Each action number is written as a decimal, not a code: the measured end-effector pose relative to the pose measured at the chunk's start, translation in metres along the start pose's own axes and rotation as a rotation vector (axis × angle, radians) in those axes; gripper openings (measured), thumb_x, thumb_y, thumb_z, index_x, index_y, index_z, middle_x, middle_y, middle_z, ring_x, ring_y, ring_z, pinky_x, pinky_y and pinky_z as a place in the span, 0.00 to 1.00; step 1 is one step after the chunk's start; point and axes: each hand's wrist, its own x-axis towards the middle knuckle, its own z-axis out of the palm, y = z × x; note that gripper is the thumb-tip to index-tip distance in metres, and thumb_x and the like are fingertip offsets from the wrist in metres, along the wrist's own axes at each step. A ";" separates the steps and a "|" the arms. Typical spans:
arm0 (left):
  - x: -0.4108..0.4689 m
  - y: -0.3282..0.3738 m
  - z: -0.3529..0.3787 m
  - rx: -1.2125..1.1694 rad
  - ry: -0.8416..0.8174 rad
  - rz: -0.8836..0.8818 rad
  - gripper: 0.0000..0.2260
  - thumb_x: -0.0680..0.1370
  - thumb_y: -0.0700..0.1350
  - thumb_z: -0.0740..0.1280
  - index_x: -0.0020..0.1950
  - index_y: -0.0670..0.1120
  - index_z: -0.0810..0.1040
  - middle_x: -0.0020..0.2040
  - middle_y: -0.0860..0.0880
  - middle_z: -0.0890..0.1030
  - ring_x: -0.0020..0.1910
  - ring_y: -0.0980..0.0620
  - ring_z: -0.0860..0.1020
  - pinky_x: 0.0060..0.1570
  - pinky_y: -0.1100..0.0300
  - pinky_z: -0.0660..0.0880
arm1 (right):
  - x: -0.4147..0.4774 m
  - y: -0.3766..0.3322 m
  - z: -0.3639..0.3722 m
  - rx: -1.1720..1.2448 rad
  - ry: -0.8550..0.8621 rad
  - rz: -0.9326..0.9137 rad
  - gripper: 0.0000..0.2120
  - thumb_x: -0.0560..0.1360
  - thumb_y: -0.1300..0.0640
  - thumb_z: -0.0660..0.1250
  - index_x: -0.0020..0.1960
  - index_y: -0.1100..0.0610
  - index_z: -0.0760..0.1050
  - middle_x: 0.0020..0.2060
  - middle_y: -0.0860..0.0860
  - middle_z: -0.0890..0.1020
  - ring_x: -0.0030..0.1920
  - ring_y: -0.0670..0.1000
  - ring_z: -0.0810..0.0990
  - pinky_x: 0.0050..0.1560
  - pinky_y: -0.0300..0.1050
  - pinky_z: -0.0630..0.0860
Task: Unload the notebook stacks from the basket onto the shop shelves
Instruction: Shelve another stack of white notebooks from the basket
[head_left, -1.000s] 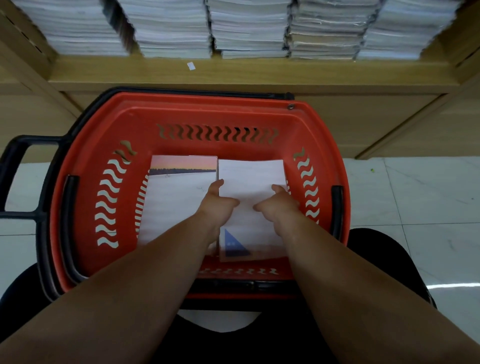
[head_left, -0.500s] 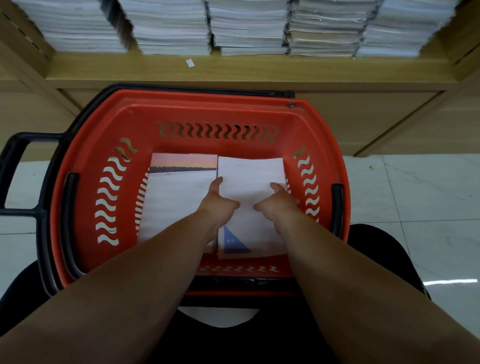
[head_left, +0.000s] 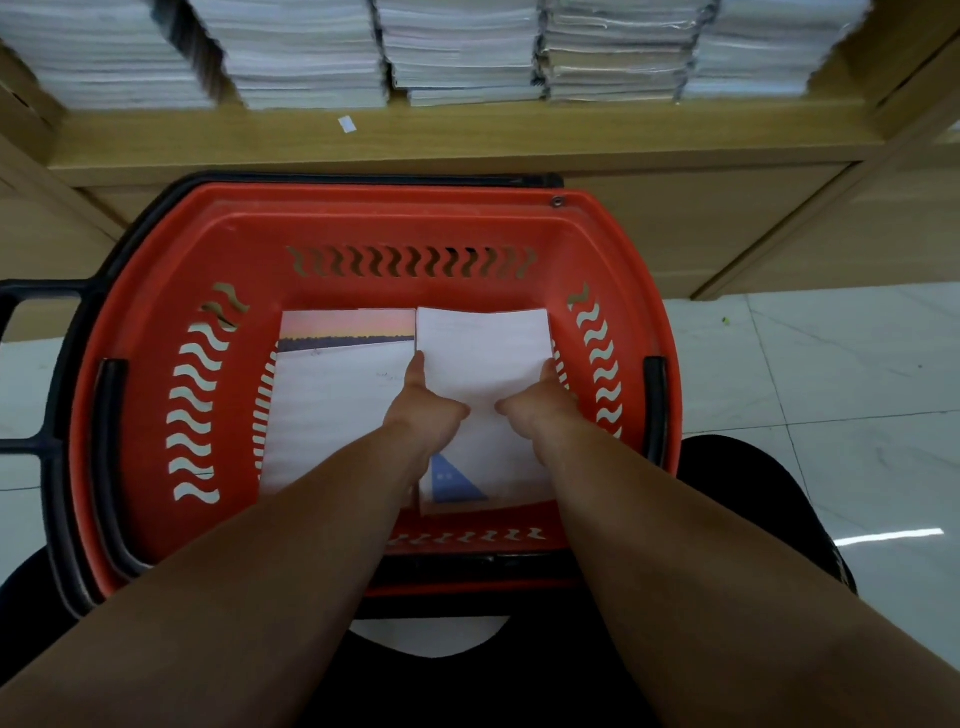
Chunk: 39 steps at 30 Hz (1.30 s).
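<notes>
Gripping the flat white notebook stack (head_left: 485, 358): left hand (head_left: 423, 410), right hand (head_left: 540, 405).

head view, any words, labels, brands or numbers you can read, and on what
No text can be read.
Right notebook stack, blue triangle on its cover: pale marks, too small to read.
Left notebook stack: faint scribbles, blurred.
White tag on the shelf: blank or too small to tell.
Red basket: no lettering visible.

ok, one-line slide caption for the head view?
Both hands, left hand and right hand, grip the right notebook stack inside the red basket below stocked shelves.
</notes>
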 end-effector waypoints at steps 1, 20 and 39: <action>0.001 0.000 0.000 -0.002 0.010 0.003 0.43 0.75 0.41 0.72 0.82 0.57 0.51 0.65 0.50 0.76 0.56 0.46 0.76 0.55 0.53 0.77 | 0.000 0.000 0.001 0.008 0.002 0.003 0.47 0.76 0.50 0.71 0.83 0.48 0.43 0.79 0.57 0.61 0.77 0.63 0.63 0.76 0.61 0.65; 0.002 0.003 0.000 -0.182 0.082 -0.034 0.40 0.73 0.40 0.76 0.80 0.52 0.60 0.66 0.47 0.78 0.61 0.44 0.78 0.59 0.50 0.76 | 0.059 0.011 0.034 0.110 0.050 0.043 0.41 0.63 0.44 0.66 0.76 0.46 0.65 0.68 0.54 0.76 0.65 0.62 0.76 0.66 0.63 0.75; -0.005 0.009 0.002 -0.234 0.057 -0.017 0.41 0.74 0.37 0.73 0.82 0.52 0.57 0.68 0.48 0.77 0.62 0.45 0.77 0.61 0.50 0.77 | 0.036 0.004 0.018 0.157 0.033 0.022 0.41 0.62 0.37 0.67 0.74 0.46 0.68 0.66 0.54 0.76 0.67 0.62 0.75 0.68 0.64 0.72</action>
